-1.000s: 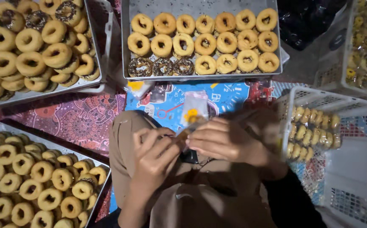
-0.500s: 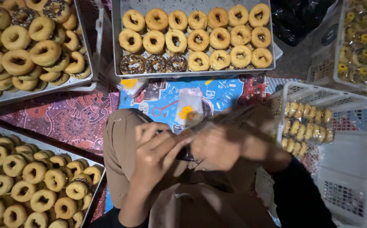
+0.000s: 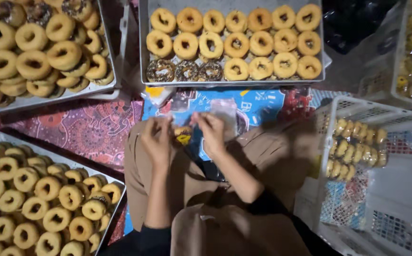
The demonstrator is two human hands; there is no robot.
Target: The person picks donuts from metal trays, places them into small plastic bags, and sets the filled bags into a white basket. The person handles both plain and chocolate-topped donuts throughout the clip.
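My left hand (image 3: 157, 138) and my right hand (image 3: 211, 131) are held close together above my lap, both gripping a small clear plastic bag (image 3: 183, 132) with a glazed doughnut inside. A loose clear bag (image 3: 226, 114) lies just beyond my right hand on the blue patterned mat. I sit cross-legged in brown trousers. Straight ahead is a metal tray (image 3: 144, 47) of ring doughnuts, most plain glazed and three with dark sprinkles.
Two more metal trays of doughnuts lie at my left, one far (image 3: 112, 71) and one near (image 3: 118, 189). A white plastic crate (image 3: 353, 106) at my right holds bagged doughnuts, and another crate (image 3: 395, 57) sits behind it. A red patterned cloth (image 3: 87, 128) covers the floor.
My hands have moved forward off my lap and slightly apart, still holding the small bag between them. The view has shifted a little.
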